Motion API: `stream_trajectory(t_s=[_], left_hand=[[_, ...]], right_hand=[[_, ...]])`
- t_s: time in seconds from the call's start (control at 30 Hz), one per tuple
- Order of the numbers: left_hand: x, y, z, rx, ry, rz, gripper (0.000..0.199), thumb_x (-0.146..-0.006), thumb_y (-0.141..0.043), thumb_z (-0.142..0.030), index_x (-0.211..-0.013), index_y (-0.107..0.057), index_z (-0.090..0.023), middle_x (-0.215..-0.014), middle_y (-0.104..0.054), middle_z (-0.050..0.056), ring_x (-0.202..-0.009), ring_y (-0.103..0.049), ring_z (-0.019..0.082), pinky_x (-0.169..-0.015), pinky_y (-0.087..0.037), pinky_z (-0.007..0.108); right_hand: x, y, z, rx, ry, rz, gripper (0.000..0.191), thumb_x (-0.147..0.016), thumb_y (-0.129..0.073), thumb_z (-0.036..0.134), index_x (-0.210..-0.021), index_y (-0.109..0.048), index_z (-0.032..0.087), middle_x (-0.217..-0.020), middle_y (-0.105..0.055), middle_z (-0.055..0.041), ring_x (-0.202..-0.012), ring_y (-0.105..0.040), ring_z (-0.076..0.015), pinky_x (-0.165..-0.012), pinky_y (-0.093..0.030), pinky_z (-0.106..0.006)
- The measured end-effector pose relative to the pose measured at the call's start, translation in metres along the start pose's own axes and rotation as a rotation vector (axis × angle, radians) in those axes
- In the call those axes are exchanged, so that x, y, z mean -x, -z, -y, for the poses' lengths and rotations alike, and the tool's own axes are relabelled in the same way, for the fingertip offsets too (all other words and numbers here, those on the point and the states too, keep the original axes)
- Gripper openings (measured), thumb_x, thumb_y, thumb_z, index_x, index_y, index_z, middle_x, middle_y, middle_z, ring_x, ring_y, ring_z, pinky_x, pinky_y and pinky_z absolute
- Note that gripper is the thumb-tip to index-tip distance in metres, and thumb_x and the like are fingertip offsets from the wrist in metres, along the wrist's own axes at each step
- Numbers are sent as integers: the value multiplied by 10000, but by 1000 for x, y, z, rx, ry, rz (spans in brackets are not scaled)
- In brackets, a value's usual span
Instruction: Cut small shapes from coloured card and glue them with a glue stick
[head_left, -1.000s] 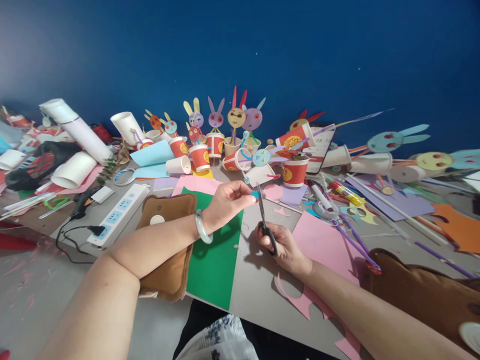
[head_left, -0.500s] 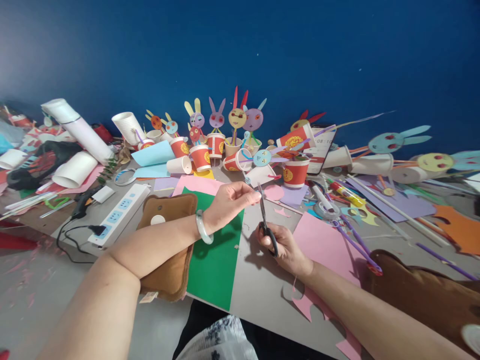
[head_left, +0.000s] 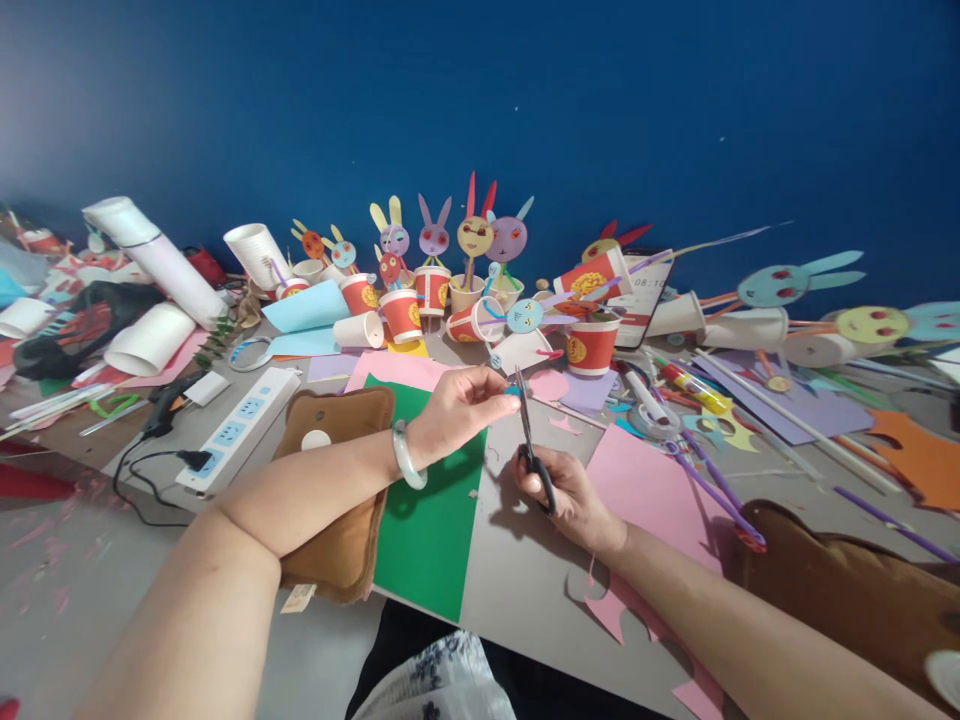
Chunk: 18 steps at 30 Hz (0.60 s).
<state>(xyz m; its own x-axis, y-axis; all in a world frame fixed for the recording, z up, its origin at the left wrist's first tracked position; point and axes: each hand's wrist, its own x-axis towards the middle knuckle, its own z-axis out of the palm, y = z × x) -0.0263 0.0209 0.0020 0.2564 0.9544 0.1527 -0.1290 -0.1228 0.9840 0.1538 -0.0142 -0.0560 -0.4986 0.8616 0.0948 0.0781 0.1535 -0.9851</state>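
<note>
My left hand [head_left: 461,408], with a pale bangle at the wrist, pinches a tiny blue piece [head_left: 513,390] between thumb and fingertips. Black-handled scissors [head_left: 534,462] are in my right hand [head_left: 564,492], their blades pointing up and close beside the blue piece. Both hands are above the table. Below my left hand lies a green sheet [head_left: 427,540], and a pink sheet [head_left: 645,490] lies to the right of my right hand.
Red paper cups [head_left: 433,290] with paper rabbit heads stand along the back. At left are a power strip [head_left: 240,430] and a brown cushion [head_left: 330,560]. Purple paper [head_left: 795,400], straws and another brown cushion [head_left: 847,590] lie at right.
The fingertips of my left hand have shifted slightly, and more of the blue piece shows between them. My right hand and the scissors have barely moved.
</note>
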Motion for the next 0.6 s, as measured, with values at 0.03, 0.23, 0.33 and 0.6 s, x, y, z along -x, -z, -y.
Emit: stream_trajectory(t_s=[0.03,0.23,0.33,0.6], left_hand=[[0,0,0,0,2,1,214,-703,-722,-290,-694,-568,-143,-664,-549,-22,-635,-483,80,-626,-406,234],[0,0,0,7,5,-9,207,-700,-717,-278,-688,-561,-142,-658,-542,-23,-633,-481,79,-619,-397,230],[0,0,1,8,7,-16,205,-701,-713,-274,-690,-561,-138,-668,-550,-17,-648,-490,83,-628,-397,230],[-1,0,3,-29,-23,-35,178,-714,-691,-263,-683,-570,-137,-667,-554,-14,-655,-501,91,-643,-400,243]], right_hand=[[0,0,0,2,0,0,532,-764,-599,681,-623,-486,180,-560,-435,28,-521,-355,-100,-492,-317,-249],[0,0,-1,15,-5,-5,541,-770,-584,691,-629,-491,177,-558,-429,33,-523,-352,-98,-493,-315,-247],[1,-1,-1,6,-9,-7,549,-772,-570,703,-638,-496,176,-557,-417,34,-525,-347,-100,-493,-309,-249],[1,0,1,-16,-3,11,536,-766,-592,690,-632,-482,183,-561,-421,32,-524,-340,-100,-491,-307,-256]])
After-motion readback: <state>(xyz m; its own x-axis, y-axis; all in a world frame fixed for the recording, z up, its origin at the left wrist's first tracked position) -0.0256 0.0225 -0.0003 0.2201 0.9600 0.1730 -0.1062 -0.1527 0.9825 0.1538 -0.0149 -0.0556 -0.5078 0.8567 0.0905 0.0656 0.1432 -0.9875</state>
